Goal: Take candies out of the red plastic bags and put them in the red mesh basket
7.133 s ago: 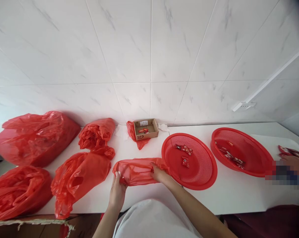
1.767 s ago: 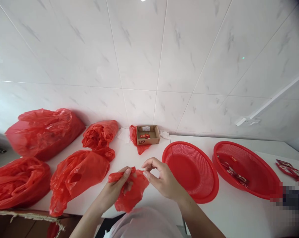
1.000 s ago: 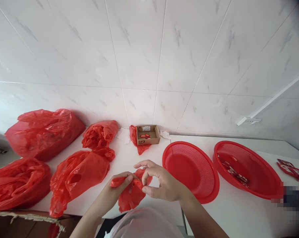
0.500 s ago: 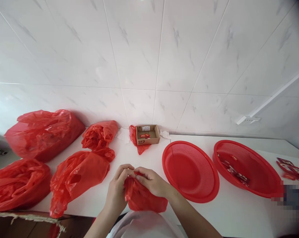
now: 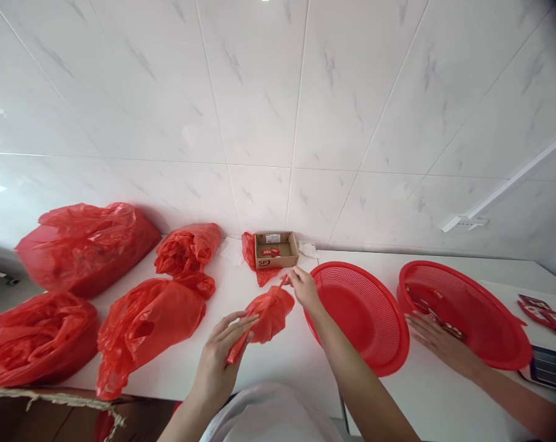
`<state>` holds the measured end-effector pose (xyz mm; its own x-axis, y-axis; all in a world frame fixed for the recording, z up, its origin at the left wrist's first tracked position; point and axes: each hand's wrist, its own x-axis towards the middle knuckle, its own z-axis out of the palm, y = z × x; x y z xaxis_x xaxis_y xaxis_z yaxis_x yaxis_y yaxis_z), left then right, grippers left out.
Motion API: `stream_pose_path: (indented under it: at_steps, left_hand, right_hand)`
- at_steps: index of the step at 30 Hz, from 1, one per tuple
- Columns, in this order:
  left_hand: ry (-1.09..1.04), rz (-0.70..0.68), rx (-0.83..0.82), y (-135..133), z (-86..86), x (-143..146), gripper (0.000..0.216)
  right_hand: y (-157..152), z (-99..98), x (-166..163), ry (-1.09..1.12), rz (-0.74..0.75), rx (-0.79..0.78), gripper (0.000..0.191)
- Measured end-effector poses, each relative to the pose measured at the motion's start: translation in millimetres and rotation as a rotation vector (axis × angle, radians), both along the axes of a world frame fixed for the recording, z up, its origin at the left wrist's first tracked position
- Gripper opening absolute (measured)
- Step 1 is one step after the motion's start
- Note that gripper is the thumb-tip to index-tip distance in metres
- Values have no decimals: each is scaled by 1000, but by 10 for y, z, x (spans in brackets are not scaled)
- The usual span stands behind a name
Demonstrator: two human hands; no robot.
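Left hand: the left hand (image 5: 217, 359) has its grip clamped on the lower-left end of a small red bag (image 5: 271, 314).
Right hand: the right hand (image 5: 304, 288) pinches a thin strip at the bag's upper-right end.
Small red bag: stretched between both hands, long axis slanting up from left to right; whether it touches the worktop (image 5: 300, 371) cannot be told.
Cardboard box (image 5: 278, 263): just beyond the bag, red packet (image 5: 272, 252) inside.
Near basket (image 5: 401, 359): just right of the bag, partly behind the right forearm.
Far basket (image 5: 520, 353): holds several packets (image 5: 455, 331); a co-worker's hand (image 5: 437, 339) is at its left side.
Larger red bags (image 5: 155, 313): grouped on the left.
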<state>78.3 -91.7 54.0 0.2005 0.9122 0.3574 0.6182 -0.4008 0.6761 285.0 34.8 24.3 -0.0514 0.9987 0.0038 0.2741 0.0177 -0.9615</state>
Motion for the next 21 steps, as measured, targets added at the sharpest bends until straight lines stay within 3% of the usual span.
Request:
stream_pose_path:
  at_steps: [5, 10, 13, 15, 18, 21]
  left_hand:
    - [-81, 3, -168, -156, -53, 36, 29]
    - [-339, 69, -360, -165, -80, 29, 32]
    - [-524, 102, -429, -116, -60, 87, 39]
    - [-625, 164, -496, -92, -47, 147, 45]
    - [-728, 283, -587, -97, -59, 213, 52]
    - [-727, 293, -666, -133, -114, 223, 54]
  right_hand:
    - [285, -350, 102, -60, -51, -38, 28]
    - [160, -271, 25, 66, -23, -26, 35]
    - [-75, -186, -147, 127, -9, 46, 36]
    - [-317, -192, -304, 53, -1, 71, 35]
    - [-719, -304, -497, -66, 24, 73, 34]
    - [-1003, -444, -564, -74, 41, 43, 33]
